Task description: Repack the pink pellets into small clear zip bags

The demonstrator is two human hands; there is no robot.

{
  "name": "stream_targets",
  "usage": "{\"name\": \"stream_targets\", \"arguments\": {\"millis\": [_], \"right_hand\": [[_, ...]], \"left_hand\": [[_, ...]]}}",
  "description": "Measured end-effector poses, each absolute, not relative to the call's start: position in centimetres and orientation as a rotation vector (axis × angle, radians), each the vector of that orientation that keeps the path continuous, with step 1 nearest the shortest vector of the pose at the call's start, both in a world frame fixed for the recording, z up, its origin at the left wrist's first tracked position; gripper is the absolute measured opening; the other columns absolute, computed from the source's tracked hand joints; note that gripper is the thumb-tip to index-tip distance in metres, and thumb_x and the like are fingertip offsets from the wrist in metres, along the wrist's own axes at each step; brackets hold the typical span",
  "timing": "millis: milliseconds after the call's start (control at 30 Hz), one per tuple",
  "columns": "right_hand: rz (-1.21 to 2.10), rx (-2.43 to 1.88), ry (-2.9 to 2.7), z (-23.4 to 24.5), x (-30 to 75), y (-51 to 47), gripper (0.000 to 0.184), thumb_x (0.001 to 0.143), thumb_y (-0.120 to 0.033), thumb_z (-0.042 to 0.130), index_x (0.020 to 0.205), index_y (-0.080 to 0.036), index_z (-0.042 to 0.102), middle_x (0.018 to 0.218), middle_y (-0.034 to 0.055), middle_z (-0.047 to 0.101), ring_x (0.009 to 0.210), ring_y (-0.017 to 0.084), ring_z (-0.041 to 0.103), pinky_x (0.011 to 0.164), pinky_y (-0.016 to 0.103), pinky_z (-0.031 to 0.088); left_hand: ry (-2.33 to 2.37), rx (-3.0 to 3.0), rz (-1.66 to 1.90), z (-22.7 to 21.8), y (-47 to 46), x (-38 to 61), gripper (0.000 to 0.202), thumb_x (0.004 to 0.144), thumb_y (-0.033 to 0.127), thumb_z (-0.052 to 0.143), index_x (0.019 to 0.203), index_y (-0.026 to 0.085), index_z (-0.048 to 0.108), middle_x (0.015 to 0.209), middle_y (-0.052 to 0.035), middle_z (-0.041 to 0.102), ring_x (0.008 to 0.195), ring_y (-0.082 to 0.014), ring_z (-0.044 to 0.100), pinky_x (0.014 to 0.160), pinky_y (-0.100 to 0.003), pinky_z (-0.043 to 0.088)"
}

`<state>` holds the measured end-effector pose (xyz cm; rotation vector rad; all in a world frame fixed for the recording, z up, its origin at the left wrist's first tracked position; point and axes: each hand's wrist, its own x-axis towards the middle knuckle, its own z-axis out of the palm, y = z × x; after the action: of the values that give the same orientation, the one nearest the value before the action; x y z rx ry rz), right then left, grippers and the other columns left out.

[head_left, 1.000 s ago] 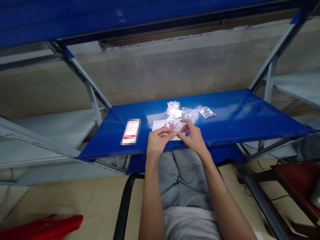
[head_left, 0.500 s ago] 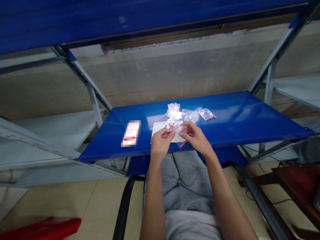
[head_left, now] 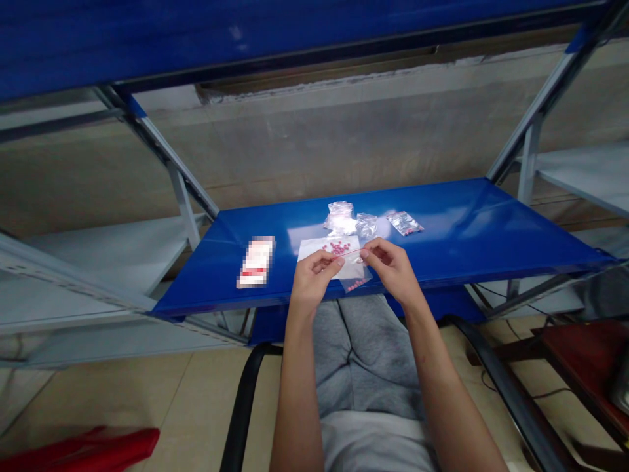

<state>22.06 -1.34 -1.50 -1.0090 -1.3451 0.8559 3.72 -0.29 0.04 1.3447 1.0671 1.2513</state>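
My left hand (head_left: 312, 278) and my right hand (head_left: 388, 269) pinch the top edge of a small clear zip bag (head_left: 354, 275) between finger and thumb, just above a blue steel shelf (head_left: 466, 242). The bag's top has a thin red seal line, and a few small red beads lie in its lower corner. Beneath the hands is a white paper sheet (head_left: 314, 250) with a cluster of red beads (head_left: 339, 248). Several clear bags (head_left: 340, 217) lie beyond it.
A blurred white and red packet (head_left: 256, 262) lies left of the sheet, and a silvery bag (head_left: 403, 223) lies to the right. Grey metal shelf frames (head_left: 531, 157) stand on both sides, under a blue upper shelf (head_left: 196, 46). Black chair arms (head_left: 243, 413) flank my lap.
The small bag now hangs lower and shows more below my hands, with red beads visible at its bottom. My hands have spread slightly apart.
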Motion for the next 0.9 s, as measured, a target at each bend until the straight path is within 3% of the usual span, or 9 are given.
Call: {"name": "stream_targets", "arguments": {"millis": [267,433,667,900], "right_hand": [[0.963,-0.948,-1.339,-1.6,21.9,-1.3,0.033,0.088,-0.055,0.071,0.088,-0.023,0.061,0.078,0.0009,0.068,0.073,0.018,0.065,0.066,0.03,0.05],[1.09,-0.922,-1.385,-1.4,21.9,-1.3,0.034,0.089,-0.054,0.07,0.1,-0.022,0.068,0.082,0.003,0.074,0.078,0.019,0.07,0.07,0.031,0.053],[0.965,-0.976,-1.443,-1.7,21.7,-1.4,0.027,0.093,-0.047,0.069,0.089,-0.02,0.069,0.075,0.0002,0.067,0.068,0.016,0.061,0.063,0.027,0.046],[0.895,-0.992,-1.515,-1.4,21.9,-1.6,0.026,0.096,-0.044,0.065,0.088,-0.019,0.068,0.076,0.0017,0.07,0.07,0.017,0.064,0.067,0.028,0.048]], "left_hand": [[1.066,1.369,1.254,0.2,-0.4,3.4,0.032,0.069,0.041,0.086,0.065,0.017,0.066,0.066,0.0005,0.063,0.064,-0.0127,0.054,0.064,-0.025,0.041],[1.071,1.344,1.208,0.2,-0.4,3.4,0.032,0.072,0.046,0.084,0.072,0.019,0.067,0.063,0.002,0.059,0.061,-0.0122,0.053,0.06,-0.024,0.041],[1.035,1.325,1.164,-0.2,-0.3,4.7,0.033,0.073,0.047,0.083,0.08,0.019,0.067,0.071,0.0001,0.066,0.068,-0.0146,0.06,0.066,-0.025,0.046],[1.07,1.44,1.235,-1.0,0.1,5.1,0.026,0.077,0.042,0.08,0.08,0.017,0.072,0.078,-0.0024,0.069,0.074,-0.016,0.061,0.07,-0.026,0.046]]}}
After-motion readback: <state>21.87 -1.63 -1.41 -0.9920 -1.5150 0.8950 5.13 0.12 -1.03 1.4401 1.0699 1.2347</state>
